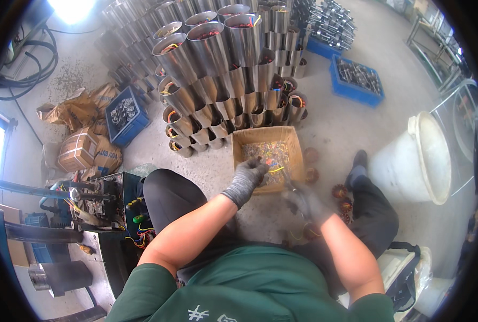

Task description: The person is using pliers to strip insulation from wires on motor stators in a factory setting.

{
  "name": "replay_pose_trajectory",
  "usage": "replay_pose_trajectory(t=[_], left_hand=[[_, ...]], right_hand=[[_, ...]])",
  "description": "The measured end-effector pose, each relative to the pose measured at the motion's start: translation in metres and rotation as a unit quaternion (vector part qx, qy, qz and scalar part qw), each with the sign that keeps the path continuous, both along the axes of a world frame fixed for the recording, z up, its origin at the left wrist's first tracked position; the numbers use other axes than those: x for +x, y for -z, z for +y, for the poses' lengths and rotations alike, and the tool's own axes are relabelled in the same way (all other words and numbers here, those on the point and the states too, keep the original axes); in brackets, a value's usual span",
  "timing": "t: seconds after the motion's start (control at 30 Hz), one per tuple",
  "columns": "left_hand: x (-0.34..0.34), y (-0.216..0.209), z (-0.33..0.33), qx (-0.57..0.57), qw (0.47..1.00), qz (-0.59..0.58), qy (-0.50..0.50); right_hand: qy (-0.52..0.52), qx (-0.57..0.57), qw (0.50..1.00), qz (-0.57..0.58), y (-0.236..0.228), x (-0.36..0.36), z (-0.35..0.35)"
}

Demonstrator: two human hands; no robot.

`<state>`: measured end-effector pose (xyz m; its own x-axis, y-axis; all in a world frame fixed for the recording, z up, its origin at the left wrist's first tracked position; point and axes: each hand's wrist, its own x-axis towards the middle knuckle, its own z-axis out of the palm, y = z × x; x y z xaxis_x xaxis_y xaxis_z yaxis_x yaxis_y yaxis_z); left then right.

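My left hand (247,178), in a grey knit glove, is closed over the near left part of an open cardboard box (295,163). A short yellow wire (276,169) shows just right of its fingertips; what the fingers pinch is too small to make out. My right hand (306,203), gloved too and smeared by motion, is closed around a slim hand tool (287,176) whose narrow end points toward the box. Blur hides the tool's exact kind. Many small coloured scraps (266,153) cover the box's bottom.
Steel cylinders (212,53) with coloured wires inside are stacked beyond the box. Wire-wound rings (340,191) lie by my right foot. A white bucket (410,161) stands at right, blue crates (357,80) of metal parts farther back. Machinery (97,198) is close on my left.
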<state>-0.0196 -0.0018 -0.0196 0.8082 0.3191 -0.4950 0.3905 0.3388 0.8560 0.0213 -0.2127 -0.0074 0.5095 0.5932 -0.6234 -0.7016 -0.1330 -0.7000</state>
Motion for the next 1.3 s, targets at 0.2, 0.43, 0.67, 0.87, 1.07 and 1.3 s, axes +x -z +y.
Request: replay_pose_trajectory(t=[0.2, 0.43, 0.67, 0.87, 1.07, 1.3], left_hand=[[0.001, -0.002, -0.006, 0.020, 0.999, 0.034, 0.006], [0.003, 0.003, -0.006, 0.050, 0.998, 0.018, -0.023], [0.003, 0.004, -0.007, 0.050, 0.999, 0.010, -0.018], [0.000, 0.001, -0.010, 0.030, 0.999, 0.027, -0.007], [-0.001, 0.010, -0.010, 0.038, 0.999, 0.008, 0.021], [-0.005, 0.017, -0.011, 0.085, 0.992, 0.008, 0.091]], right_hand=[[0.042, 0.028, 0.990, 0.135, -0.002, 0.011, -0.003], [0.144, 0.066, 0.983, 0.097, 0.033, -0.002, 0.001], [-0.064, -0.099, 0.898, -0.424, 0.063, -0.006, 0.000], [-0.087, -0.091, 0.909, -0.398, 0.066, 0.001, -0.001], [-0.112, -0.121, 0.864, -0.475, 0.080, 0.006, -0.008], [0.065, 0.010, 0.992, -0.109, 0.048, 0.012, 0.006]])
